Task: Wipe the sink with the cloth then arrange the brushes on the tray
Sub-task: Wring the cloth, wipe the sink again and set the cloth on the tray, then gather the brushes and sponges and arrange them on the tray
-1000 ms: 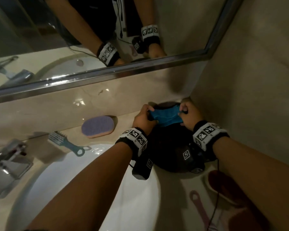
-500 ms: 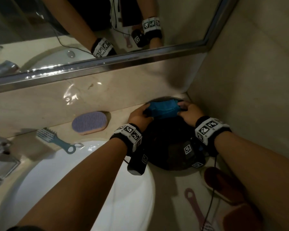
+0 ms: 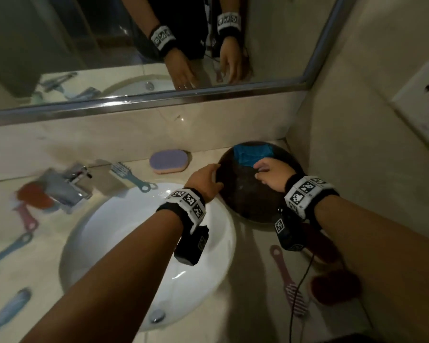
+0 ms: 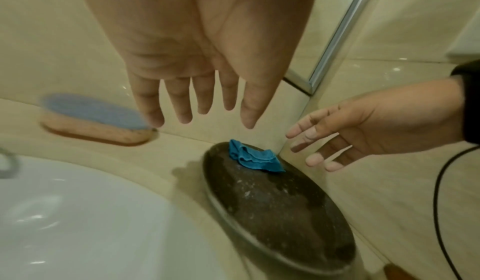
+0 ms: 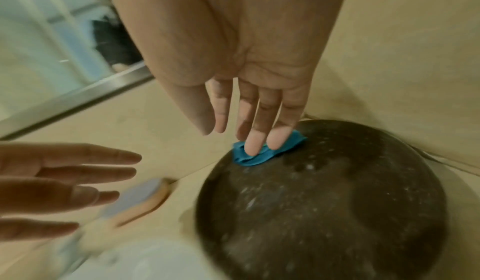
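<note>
A folded blue cloth (image 3: 252, 155) lies on the far side of a dark round tray (image 3: 248, 199) in the counter's back right corner. My left hand (image 3: 208, 177) hovers at the tray's left edge with fingers straight and spread, holding nothing. My right hand (image 3: 263, 170) is over the tray just in front of the cloth, fingers straight. In the left wrist view the right hand (image 4: 311, 147) is above the cloth (image 4: 253, 158), apart from it. The white sink (image 3: 134, 243) is at the lower left. A teal brush (image 3: 131, 175) and a pink brush (image 3: 289, 280) lie on the counter.
A purple sponge (image 3: 169, 162) sits by the back wall, left of the tray. The faucet (image 3: 67, 184) and a red brush (image 3: 32, 196) are at the left, with bluish brushes (image 3: 8, 248) below. Dark red brushes (image 3: 334, 288) lie at the right. The mirror and wall close off the back and right.
Both hands have let go of the blue cloth, which now lies on the tray. They have opened and drawn back toward me.
</note>
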`<act>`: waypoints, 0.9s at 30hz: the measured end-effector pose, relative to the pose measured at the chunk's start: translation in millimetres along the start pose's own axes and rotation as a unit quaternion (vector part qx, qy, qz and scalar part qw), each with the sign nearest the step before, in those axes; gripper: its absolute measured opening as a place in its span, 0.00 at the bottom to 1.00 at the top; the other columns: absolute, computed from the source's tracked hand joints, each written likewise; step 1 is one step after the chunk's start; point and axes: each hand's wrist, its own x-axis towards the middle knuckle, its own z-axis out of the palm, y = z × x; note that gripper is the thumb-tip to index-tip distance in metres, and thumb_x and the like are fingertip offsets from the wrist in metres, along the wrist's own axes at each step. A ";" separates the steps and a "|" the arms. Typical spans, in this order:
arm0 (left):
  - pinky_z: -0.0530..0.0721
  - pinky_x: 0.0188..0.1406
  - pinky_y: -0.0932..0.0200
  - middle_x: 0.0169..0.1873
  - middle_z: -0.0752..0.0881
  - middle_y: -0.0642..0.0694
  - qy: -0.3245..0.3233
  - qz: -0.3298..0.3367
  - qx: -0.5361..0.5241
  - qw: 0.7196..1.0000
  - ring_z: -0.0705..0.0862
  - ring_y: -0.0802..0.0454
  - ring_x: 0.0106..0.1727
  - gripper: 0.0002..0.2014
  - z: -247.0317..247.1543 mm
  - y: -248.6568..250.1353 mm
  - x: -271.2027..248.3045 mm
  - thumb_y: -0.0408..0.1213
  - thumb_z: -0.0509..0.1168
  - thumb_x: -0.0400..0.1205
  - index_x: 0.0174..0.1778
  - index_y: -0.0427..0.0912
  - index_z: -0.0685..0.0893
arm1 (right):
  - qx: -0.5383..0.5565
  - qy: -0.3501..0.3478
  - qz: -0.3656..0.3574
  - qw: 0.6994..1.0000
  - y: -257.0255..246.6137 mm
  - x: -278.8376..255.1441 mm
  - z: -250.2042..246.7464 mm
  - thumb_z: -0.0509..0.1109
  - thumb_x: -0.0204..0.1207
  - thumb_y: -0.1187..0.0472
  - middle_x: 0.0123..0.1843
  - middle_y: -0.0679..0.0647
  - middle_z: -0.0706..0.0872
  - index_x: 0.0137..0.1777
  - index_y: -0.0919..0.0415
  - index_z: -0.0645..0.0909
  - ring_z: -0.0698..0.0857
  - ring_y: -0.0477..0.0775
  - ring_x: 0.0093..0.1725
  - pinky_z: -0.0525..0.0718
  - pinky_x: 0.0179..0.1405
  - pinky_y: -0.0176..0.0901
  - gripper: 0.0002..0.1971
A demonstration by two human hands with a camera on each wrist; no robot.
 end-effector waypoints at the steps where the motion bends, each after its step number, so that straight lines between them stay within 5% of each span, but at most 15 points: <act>1: 0.68 0.70 0.59 0.75 0.72 0.43 0.004 -0.005 0.005 1.000 0.71 0.45 0.75 0.28 -3.9 -4.0 -14.1 0.38 0.64 0.81 0.78 0.45 0.65 | -0.012 -0.008 -0.009 1.000 -7.7 -10.4 3.0 0.67 0.78 0.61 0.66 0.59 0.81 0.65 0.61 0.77 0.82 0.59 0.59 0.77 0.63 0.47 0.16; 4: 0.65 0.75 0.56 0.78 0.67 0.44 0.006 -0.030 0.032 0.999 0.67 0.46 0.78 0.29 -10.6 -24.9 -54.8 0.39 0.64 0.81 0.79 0.45 0.64 | -0.071 -0.034 -0.044 0.996 -30.8 -36.3 19.1 0.67 0.79 0.60 0.67 0.59 0.81 0.67 0.59 0.76 0.80 0.59 0.65 0.74 0.66 0.44 0.17; 18: 0.67 0.74 0.54 0.76 0.70 0.42 0.084 -0.177 0.039 0.980 0.70 0.45 0.76 0.27 -73.8 -154.4 -199.3 0.43 0.63 0.82 0.77 0.47 0.66 | -0.245 -0.118 -0.171 0.947 -146.3 -102.9 130.5 0.66 0.78 0.54 0.71 0.59 0.72 0.71 0.50 0.70 0.78 0.60 0.66 0.76 0.68 0.52 0.21; 27: 0.71 0.69 0.53 0.73 0.72 0.40 0.071 -0.242 0.015 0.967 0.73 0.42 0.72 0.25 -121.0 -310.3 -292.2 0.42 0.62 0.82 0.76 0.47 0.68 | -0.243 -0.190 -0.188 0.933 -244.2 -141.8 281.6 0.65 0.80 0.56 0.71 0.58 0.73 0.72 0.54 0.70 0.78 0.56 0.67 0.75 0.65 0.43 0.21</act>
